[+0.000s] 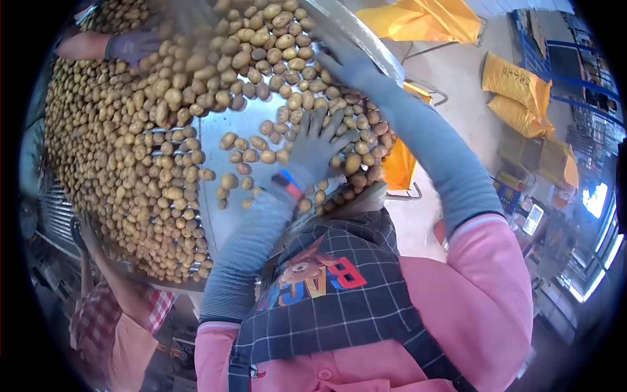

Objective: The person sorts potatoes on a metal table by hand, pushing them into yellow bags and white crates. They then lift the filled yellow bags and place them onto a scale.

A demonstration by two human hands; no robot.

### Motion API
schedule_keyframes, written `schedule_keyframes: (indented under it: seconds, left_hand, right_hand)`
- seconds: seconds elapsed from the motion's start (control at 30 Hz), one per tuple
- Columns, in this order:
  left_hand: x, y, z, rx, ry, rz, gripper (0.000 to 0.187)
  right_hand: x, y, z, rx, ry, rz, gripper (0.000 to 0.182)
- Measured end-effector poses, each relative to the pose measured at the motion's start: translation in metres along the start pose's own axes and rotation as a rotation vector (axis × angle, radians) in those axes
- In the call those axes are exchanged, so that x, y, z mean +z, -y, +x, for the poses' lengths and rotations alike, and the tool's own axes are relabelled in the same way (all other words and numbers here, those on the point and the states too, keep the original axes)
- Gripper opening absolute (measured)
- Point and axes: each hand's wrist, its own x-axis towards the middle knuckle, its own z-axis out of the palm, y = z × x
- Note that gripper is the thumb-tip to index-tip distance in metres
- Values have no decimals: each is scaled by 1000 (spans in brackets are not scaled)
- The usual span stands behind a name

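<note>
My left hand (318, 145), in a grey glove, lies with its fingers spread over several potatoes (353, 162) on the metal table (219, 137). A band of red, blue and black circles that wrist. Farther up, beside the raised metal edge (366, 36), is my right hand (346, 65), also gloved and slightly blurred. Its fingers are stretched out next to the potatoes, and nothing is seen in its grip. Loose potatoes lie around and between both hands.
A large mass of potatoes (117, 144) covers the left side over rollers. Another person's gloved hand (134, 47) reaches in at upper left, near a blurred hand (189, 16). A co-worker (121, 313) stands at lower left. Yellow sacks (516, 88) lie on the floor at right.
</note>
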Motion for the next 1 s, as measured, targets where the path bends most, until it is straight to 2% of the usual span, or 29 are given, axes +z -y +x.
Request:
schedule_keyframes:
  seconds: [0.07,0.1,0.17,0.2,0.23,0.3,0.37,0.43,0.5,0.57,0.63,0.7,0.83,0.93,0.97,1.0]
  left_hand:
    - [-17,40,34,259,148,-67,33]
    - [-36,73,26,317,-234,-1,21]
    - [-86,141,10,13,-577,34,21]
    - [-98,190,-10,-299,-605,119,33]
    - [-111,218,-27,-479,-591,508,46]
    - [-110,241,-78,-596,-289,724,56]
    - [-101,227,-116,-562,-369,233,62]
    - [-88,182,-147,-557,-351,180,58]
    - [-60,141,-181,-434,-343,409,58]
    - [-48,69,-191,-482,-262,312,61]
    - [-26,8,-214,-615,-126,243,65]
    - [-3,-29,-233,-672,-143,88,67]
    - [-7,-70,-266,-588,-161,209,70]
    - [-11,-79,-301,-928,-269,197,83]
    - [-6,-72,-320,-1063,-296,90,88]
    - [-16,-69,-324,-1109,-226,107,89]
  right_hand:
    - [30,16,50,38,-4,-176,51]
    - [42,33,68,104,14,-259,47]
    - [64,86,85,295,119,-319,62]
    - [83,106,82,200,44,-304,62]
    - [102,127,72,101,-31,-291,62]
    - [122,173,41,80,-19,-71,58]
    - [130,200,3,-109,265,-175,55]
    - [114,212,-58,-254,292,-189,51]
    - [113,205,-116,-408,396,-227,47]
    - [86,195,-163,-485,530,-143,45]
    - [86,165,-211,-551,475,106,43]
    - [65,132,-235,-702,441,-140,39]
    - [-27,79,-242,-534,535,-32,33]
    - [-55,48,-238,-572,450,-57,28]
    - [-57,37,-232,-462,551,-74,26]
    - [-58,32,-227,-348,652,-92,24]
